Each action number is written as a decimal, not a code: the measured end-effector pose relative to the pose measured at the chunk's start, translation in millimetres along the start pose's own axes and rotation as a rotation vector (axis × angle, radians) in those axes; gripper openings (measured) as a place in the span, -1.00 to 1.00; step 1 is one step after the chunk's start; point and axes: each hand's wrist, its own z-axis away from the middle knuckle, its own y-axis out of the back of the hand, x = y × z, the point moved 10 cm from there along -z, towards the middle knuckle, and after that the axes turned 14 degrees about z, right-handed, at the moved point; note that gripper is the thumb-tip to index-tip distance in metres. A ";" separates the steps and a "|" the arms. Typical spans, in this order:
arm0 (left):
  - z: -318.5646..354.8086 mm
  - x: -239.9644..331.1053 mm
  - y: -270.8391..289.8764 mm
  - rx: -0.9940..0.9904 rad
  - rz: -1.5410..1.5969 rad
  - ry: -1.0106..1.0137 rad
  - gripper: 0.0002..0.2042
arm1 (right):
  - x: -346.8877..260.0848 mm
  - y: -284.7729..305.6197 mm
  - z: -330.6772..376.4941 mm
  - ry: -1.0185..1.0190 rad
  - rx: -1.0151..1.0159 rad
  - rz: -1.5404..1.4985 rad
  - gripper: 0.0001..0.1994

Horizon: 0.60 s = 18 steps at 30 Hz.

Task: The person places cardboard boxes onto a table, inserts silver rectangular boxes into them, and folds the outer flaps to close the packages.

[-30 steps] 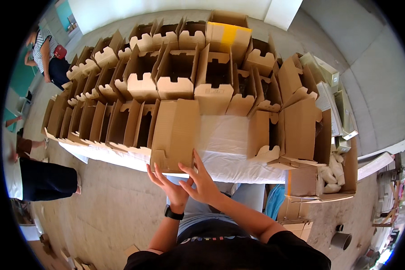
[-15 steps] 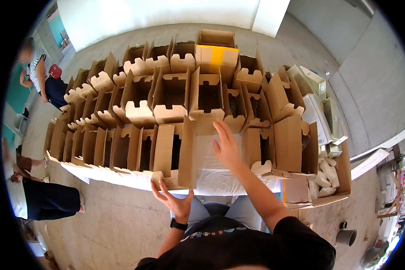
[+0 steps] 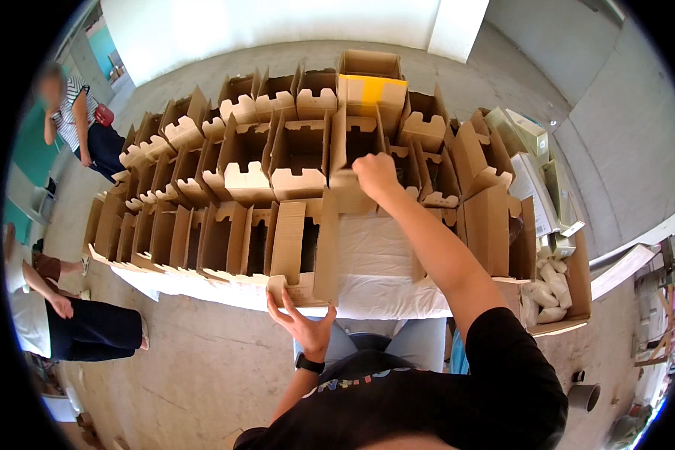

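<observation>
The front carton [image 3: 311, 289] is located at the near edge of the white-covered table [image 3: 386, 281], in the nearest row. The left part of its top is covered by a ridged panel [image 3: 287, 240]; the right-hand panel [image 3: 327, 246] stands raised. The front carton is touched at its lower front by the left hand [image 3: 305, 330], whose thumb and fingers are spread apart. The right hand [image 3: 377, 176] is extended to the middle-row carton [image 3: 351, 196] behind; its fingers are curled together at the rim, but whether cardboard is clamped cannot be told. The step in hand is judged to be a reach to the middle-row carton, with the front carton steadied. For the next move, a secure grip on the rim appears to be required, with the raised panel cleared by the forearm.
</observation>
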 end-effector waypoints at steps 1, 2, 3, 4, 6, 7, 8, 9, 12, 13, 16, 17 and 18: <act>0.1 -0.2 -0.1 -0.004 0.003 0.000 0.05 | 8.1 5.2 -3.3 -0.043 0.032 -0.014 -0.91; 1.5 0.2 0.3 -0.001 -0.002 -0.003 0.05 | 13.5 22.8 -4.4 -0.051 0.136 -0.032 -0.90; 2.0 0.7 0.2 0.001 -0.006 -0.006 0.04 | 21.0 33.0 -6.5 -0.083 0.160 -0.015 -0.91; 1.9 1.4 -0.4 0.003 -0.010 -0.010 0.04 | 28.9 44.5 -8.1 -0.103 0.188 -0.013 -0.91; 2.9 3.1 0.3 0.016 -0.013 -0.032 0.03 | 42.9 67.9 -9.0 -0.138 0.177 -0.002 -0.95; 2.1 4.5 0.1 0.021 -0.014 -0.046 0.02 | 51.8 74.8 -7.9 -0.156 0.142 0.006 -0.90; 1.7 5.2 0.0 0.019 -0.006 -0.052 0.01 | 59.7 89.1 -1.9 -0.181 0.214 0.006 -0.88; 1.3 6.0 1.2 0.020 0.001 -0.056 0.00 | 64.7 105.1 4.2 -0.204 0.244 -0.010 -0.87; 4.4 5.7 2.9 0.010 0.002 -0.048 -0.01 | 71.0 150.7 30.7 -0.260 0.380 -0.052 -0.84; 3.5 5.0 2.9 0.009 0.000 -0.048 -0.01 | 72.7 164.9 40.0 -0.260 0.430 -0.068 -0.83; 5.3 2.2 3.4 0.010 0.000 -0.061 0.00 | 80.6 211.5 78.8 -0.288 0.544 -0.130 -0.82; 6.0 2.1 2.9 0.004 -0.006 -0.055 0.01 | 83.3 224.1 92.4 -0.315 0.557 -0.161 -0.82; 5.8 3.0 2.6 -0.003 -0.010 -0.051 0.02 | 85.3 237.2 107.4 -0.344 0.572 -0.190 -0.82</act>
